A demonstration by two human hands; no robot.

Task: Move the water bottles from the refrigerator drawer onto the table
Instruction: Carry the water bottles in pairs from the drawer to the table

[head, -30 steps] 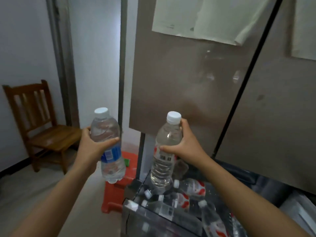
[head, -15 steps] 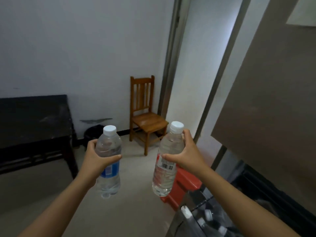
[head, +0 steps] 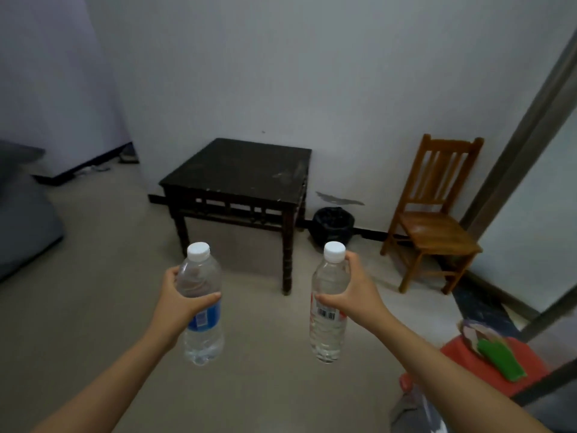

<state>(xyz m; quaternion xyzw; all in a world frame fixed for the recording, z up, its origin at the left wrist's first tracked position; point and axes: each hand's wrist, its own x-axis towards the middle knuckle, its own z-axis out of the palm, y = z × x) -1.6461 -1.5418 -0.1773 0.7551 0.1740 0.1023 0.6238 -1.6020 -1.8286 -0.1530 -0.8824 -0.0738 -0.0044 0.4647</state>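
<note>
Left hand: left hand (head: 179,300) wrapped round the blue-label bottle (head: 202,307) at its upper body, thumb across the near face, fingers curled behind — firm grip
Right hand: right hand (head: 356,292) curled round the red-label bottle (head: 329,303), thumb across the front just above the barcode, forefinger up beside the neck
Bottles: both clear, white-capped, upright, held in the air above the floor, apart from each other, neither touching anything but its hand
Blue-label bottle: blue band sits just under the thumb, ribbed base hangs free below
Red-label bottle: red and white label with a barcode facing the camera
Table: dark square table (head: 240,173) stands against the far wall, straight ahead and beyond both bottles — well apart from them
Chair: wooden chair (head: 437,214) to the right of the table, back to the wall
Bin: black bin (head: 332,225) on the floor between table and chair
Lower right: red stool (head: 487,367) with a green object (head: 499,359) lying on top
</note>
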